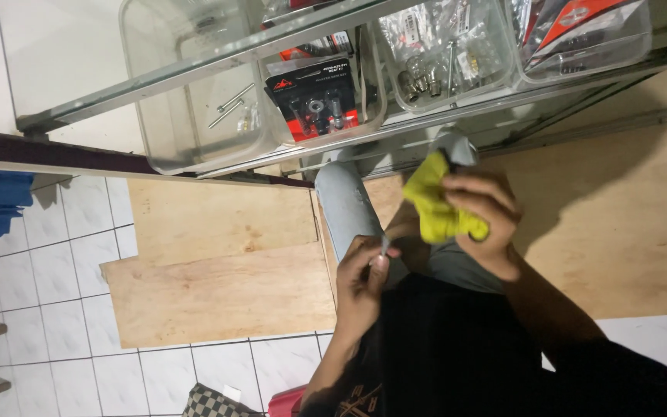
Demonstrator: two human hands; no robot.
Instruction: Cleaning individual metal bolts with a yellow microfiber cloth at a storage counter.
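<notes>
While left hand [360,274] pinches a small metal pin [384,247] and right hand [482,216] grips yellow cloth [438,205], loose fingertip hold could drop pin onto tiled floor [55,262].

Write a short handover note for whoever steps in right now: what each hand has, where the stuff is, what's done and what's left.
Left hand: pinches a small metal part at the fingertips, held over the lap.
Right hand: closed on a bunched yellow cloth, just beside the part, not touching it.
Nearby: clear bins of packaged and loose small parts on a glass shelf ahead; plywood sheets on the tiled floor.
Done: part and cloth both in hand.
Left: cloth has not yet met the part; whether the part is clean cannot be told.
</notes>
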